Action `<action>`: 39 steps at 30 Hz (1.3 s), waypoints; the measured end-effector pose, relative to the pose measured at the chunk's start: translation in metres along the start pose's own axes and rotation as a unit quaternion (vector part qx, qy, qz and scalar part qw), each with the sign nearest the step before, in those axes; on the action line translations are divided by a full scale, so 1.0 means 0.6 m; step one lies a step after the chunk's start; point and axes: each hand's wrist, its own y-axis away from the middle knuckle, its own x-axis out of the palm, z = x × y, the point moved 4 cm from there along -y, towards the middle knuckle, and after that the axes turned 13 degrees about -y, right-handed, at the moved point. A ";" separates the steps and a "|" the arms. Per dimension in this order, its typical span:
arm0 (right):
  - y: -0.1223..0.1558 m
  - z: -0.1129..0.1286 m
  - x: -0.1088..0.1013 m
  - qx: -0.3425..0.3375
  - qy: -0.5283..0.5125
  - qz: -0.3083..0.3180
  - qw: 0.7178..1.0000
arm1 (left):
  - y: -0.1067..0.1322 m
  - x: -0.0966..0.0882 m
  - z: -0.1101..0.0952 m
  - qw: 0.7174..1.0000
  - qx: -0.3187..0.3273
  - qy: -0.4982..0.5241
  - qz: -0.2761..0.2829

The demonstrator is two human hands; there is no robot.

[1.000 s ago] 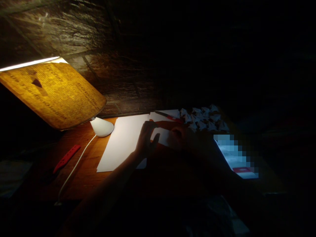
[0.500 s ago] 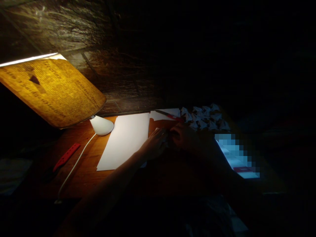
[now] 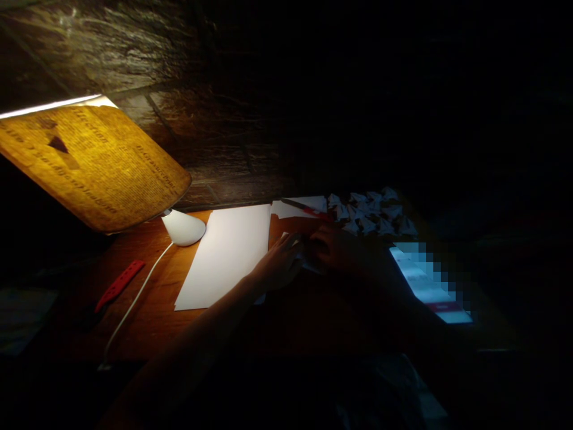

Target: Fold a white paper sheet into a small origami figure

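Darkness kept us from telling whether left hand (image 3: 278, 267) and right hand (image 3: 335, 248) gripped the small paper (image 3: 286, 237) right of the white sheet (image 3: 228, 254).

Left hand (image 3: 280, 266) and right hand (image 3: 335, 248) meet at the middle of the table (image 3: 156, 325). They are hemmed in at the back by a red pen (image 3: 307, 210) and a pile of folded paper pieces (image 3: 371, 215) lying just before the wall (image 3: 201, 119), and on the right by a lit screen (image 3: 425, 283) near the right wrist. To the left, the flat white sheet (image 3: 224, 257) offers an open, level path, bounded farther left by the lamp base (image 3: 183, 227), its low overhanging shade (image 3: 89, 167), the cord (image 3: 134, 298) and a red strip (image 3: 119, 286). The near edge of the table is too dark to judge.
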 end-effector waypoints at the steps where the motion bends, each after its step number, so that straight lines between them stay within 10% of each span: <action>1: 0.000 0.000 0.000 0.003 0.001 0.003 1.000 | 0.000 0.000 0.000 1.000 0.000 -0.002 -0.001; 39: 0.026 0.043 0.008 0.002 0.158 0.061 0.986 | 0.003 0.014 0.003 0.999 0.032 -0.021 0.007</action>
